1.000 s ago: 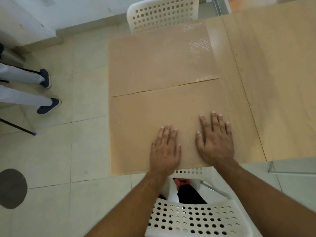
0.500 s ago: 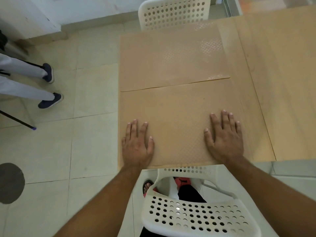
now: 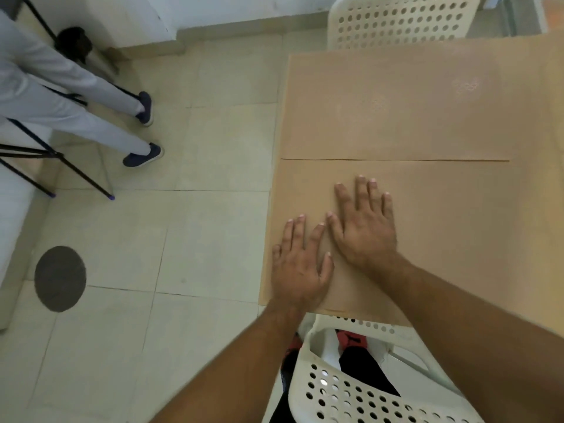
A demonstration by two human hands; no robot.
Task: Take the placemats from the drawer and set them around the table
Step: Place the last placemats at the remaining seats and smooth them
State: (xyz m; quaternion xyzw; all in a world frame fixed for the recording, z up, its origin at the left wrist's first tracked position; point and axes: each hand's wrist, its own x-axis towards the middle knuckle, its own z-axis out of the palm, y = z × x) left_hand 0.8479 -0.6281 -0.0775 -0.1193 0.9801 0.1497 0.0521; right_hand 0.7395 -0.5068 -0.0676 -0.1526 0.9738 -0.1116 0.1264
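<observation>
Here, seen from above, two tan rectangular placemats of finely textured material are laid flat on a pale wooden bench (image 3: 541, 178). The near placemat (image 3: 451, 239) is set along the bench edge closest to the viewer. The far placemat (image 3: 396, 111) is laid directly beyond it, and their long edges are met in a thin straight seam running left to right.

The left hand (image 3: 297, 267) is pressed palm down on the near placemat, close to its left edge and near corner. Its fingers are held straight and slightly spread, and nothing is gripped. The right hand (image 3: 363, 227) is laid flat just beside it, a little farther up the same mat, with fingers straight and fanned wide and nothing held. The right thumb tip is placed just beside the left forefinger; whether they touch cannot be told.

A white perforated plastic chair (image 3: 366, 398) is tucked at the near side of the bench, below the forearms. A second white perforated chair (image 3: 396, 19) is placed at the far side. To the left, on the pale tiled floor (image 3: 198, 239), another person's legs (image 3: 91, 129) in light grey trousers and dark blue shoes are seen beside the thin black metal legs (image 3: 84, 174) of a stand. A dark grey round patch (image 3: 60, 278) is marked on the floor.
</observation>
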